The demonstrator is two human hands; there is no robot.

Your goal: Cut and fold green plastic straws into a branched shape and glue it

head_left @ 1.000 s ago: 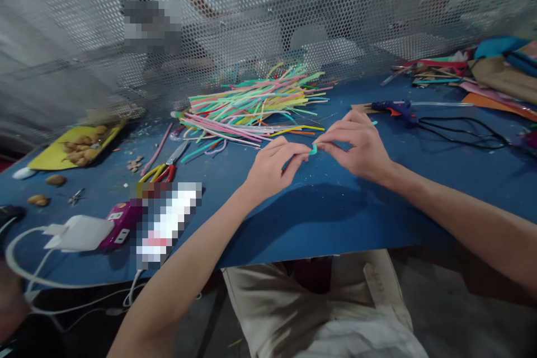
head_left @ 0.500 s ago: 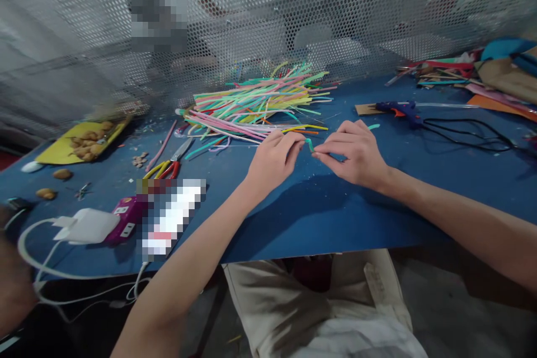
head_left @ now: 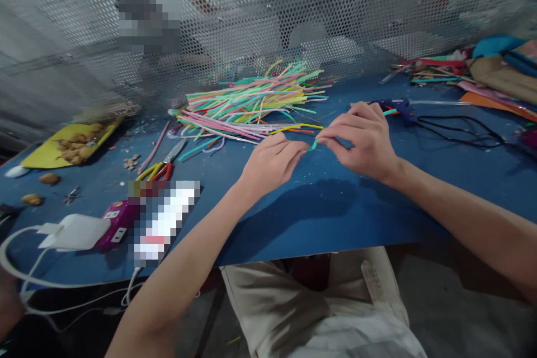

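Observation:
My left hand (head_left: 271,163) and my right hand (head_left: 361,137) meet over the blue table (head_left: 319,207), both pinching a short teal strip (head_left: 313,146) between their fingertips. The strip's other end (head_left: 390,112) shows past my right hand's knuckles. Just behind my hands lies a big heap of thin colored strips (head_left: 251,103) in pink, green, yellow and teal.
A blue glue gun (head_left: 398,106) with a black cord (head_left: 461,131) lies at the right. Scissors with red and yellow handles (head_left: 161,165), a white charger (head_left: 71,232), a purple power strip (head_left: 115,224) and a yellow tray of nuts (head_left: 67,145) sit left. Perforated metal screen (head_left: 268,11) behind; craft scraps (head_left: 482,70) far right.
Both hands stay pinched on the teal strip, working it slightly; the strip's angle between the fingers shifts. The view has moved a little.

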